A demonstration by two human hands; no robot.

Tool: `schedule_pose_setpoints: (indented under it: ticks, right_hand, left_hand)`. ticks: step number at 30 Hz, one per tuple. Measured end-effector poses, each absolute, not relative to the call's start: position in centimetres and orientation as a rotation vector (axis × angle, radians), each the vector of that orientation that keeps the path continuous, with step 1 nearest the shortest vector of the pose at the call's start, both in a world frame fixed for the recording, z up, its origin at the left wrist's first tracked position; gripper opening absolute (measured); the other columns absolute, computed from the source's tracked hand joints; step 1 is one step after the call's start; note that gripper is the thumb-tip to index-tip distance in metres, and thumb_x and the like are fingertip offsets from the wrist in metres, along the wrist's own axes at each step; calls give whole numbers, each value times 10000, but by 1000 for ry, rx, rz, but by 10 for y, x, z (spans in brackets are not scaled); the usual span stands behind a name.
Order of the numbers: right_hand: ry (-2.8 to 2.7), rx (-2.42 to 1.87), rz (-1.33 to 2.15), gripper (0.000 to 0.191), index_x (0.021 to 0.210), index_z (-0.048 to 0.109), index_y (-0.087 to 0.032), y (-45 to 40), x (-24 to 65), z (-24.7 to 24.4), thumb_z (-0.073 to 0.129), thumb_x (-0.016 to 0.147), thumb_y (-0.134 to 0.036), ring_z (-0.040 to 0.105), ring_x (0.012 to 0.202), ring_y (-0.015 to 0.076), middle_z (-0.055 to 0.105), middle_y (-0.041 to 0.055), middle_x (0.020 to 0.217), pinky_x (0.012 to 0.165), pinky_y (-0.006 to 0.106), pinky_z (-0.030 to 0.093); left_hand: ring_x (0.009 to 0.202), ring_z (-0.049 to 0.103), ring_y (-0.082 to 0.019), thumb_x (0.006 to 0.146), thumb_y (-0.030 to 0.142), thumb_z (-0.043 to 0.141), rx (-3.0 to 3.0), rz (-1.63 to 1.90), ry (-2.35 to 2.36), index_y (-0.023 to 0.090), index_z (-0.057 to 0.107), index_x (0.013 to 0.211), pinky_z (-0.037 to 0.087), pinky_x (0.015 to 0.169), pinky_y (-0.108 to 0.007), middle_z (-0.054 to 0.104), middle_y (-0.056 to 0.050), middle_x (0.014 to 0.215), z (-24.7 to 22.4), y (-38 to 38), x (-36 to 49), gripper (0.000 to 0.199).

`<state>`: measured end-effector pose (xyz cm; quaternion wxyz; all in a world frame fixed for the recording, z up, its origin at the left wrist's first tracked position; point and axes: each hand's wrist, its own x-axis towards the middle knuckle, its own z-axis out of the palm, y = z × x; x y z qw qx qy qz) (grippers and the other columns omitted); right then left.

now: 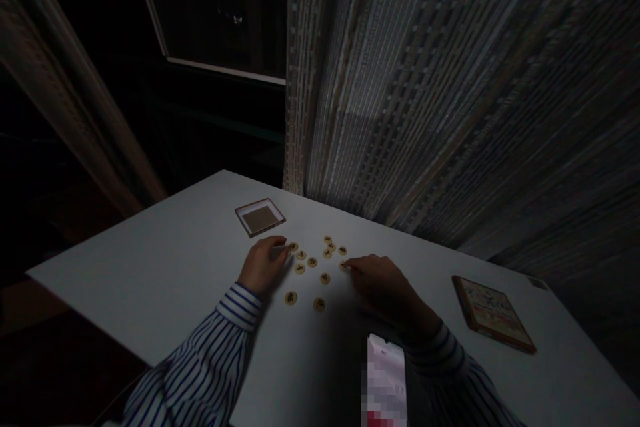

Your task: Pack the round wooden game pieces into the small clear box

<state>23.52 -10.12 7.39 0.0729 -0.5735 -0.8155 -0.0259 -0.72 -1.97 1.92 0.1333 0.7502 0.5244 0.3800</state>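
Several round, pale wooden Chinese chess pieces with dark characters lie face up in a loose group on the white table. My left hand is at the group's left side, fingers curled and tips closed at the edge of one piece. On the right, my right hand rests with its fingers bent in, the fingertips at another piece. Both pieces seem to lie on the table. Two more pieces, the near left one and the near right one, sit closest to me.
A shallow open box or lid lies beyond my left hand. To the right is a flat printed box. A lit phone is below my right forearm. Striped string curtains hang along the table's far edge.
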Motion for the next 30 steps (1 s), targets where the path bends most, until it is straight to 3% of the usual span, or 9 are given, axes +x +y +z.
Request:
schedule_pose_setpoints:
  ticks: [12, 30]
  right_hand:
    - [-2510, -1593, -72, 262, 1039, 599, -194, -76, 211, 58, 411, 860, -227, 568, 910, 184, 652, 75, 972, 749, 311, 377]
    - [-2581, -1552, 4, 268, 1060, 595, -191, -68, 200, 53, 445, 839, -219, 548, 942, 191, 635, 84, 1018, 761, 308, 376]
  left_hand:
    - [983, 568, -255, 770, 311, 520, 2304, 885, 1663, 112, 600, 1064, 436, 886, -382, 658, -125, 1024, -13, -10, -5, 364]
    - [1042, 521, -286, 796, 326, 514, 2379, 761, 1715, 181, 682, 916, 407, 884, -419, 623, -106, 1104, -15, -5, -4, 253]
